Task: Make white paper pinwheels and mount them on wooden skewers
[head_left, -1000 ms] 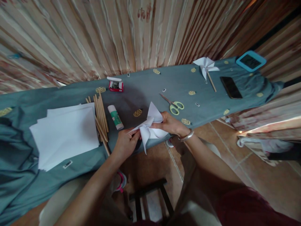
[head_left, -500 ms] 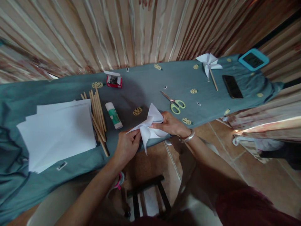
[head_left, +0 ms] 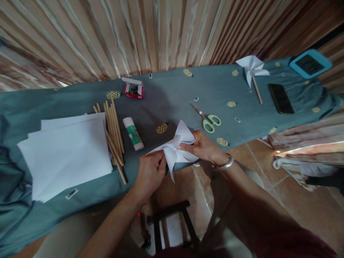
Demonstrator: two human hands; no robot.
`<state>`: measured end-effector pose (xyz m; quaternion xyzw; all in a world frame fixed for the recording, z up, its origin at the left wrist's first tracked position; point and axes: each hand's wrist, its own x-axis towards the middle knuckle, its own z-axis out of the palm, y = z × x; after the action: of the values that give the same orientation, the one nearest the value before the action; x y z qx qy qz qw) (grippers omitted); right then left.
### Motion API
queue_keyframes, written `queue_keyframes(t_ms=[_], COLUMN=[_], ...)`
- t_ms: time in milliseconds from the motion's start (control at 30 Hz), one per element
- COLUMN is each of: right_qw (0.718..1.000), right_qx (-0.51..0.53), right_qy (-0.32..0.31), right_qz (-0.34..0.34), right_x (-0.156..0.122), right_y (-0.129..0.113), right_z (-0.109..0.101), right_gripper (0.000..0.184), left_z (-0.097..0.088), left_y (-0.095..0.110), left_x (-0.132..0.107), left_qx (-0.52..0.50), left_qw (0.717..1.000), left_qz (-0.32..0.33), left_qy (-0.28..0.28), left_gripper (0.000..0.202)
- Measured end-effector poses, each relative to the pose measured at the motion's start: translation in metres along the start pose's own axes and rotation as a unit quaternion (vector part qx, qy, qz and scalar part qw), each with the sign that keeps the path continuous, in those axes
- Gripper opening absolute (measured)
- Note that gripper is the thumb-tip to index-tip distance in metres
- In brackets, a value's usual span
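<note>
Left hand (head_left: 152, 170): curled nearly closed, a white folded-paper pinwheel (head_left: 172, 152) being pinched by its left side. Right hand (head_left: 206, 147): partly curled, the pinwheel's right side being gripped, thumb laid near the centre. The pinwheel is held at the near edge of a grey-green cloth-covered table (head_left: 174, 96). To its left are set a white-and-green cylindrical glue stick (head_left: 133, 133), slim pale wooden sticks (head_left: 114, 125) and stacked white paper sheets (head_left: 68, 154); farther right, green-handled metal scissors (head_left: 203, 116) are laid.
</note>
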<state>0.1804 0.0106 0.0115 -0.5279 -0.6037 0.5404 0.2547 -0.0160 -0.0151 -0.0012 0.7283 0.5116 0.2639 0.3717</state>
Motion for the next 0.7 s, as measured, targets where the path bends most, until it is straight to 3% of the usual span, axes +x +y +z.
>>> queue_keyframes(t_ms=[700], right_qw=[0.998], right_qx=[0.043], right_qy=[-0.034], right_qz=[-0.028], right_x=[0.0053], right_y=[0.0076], right_z=[-0.0072], right_gripper=[0.041], left_z=[-0.0034], left_y=[-0.0021], left_x=[0.0042], left_qx=[-0.029], left_qw=[0.999], left_qz=[-0.025], left_qy=[-0.014], left_gripper=[0.033])
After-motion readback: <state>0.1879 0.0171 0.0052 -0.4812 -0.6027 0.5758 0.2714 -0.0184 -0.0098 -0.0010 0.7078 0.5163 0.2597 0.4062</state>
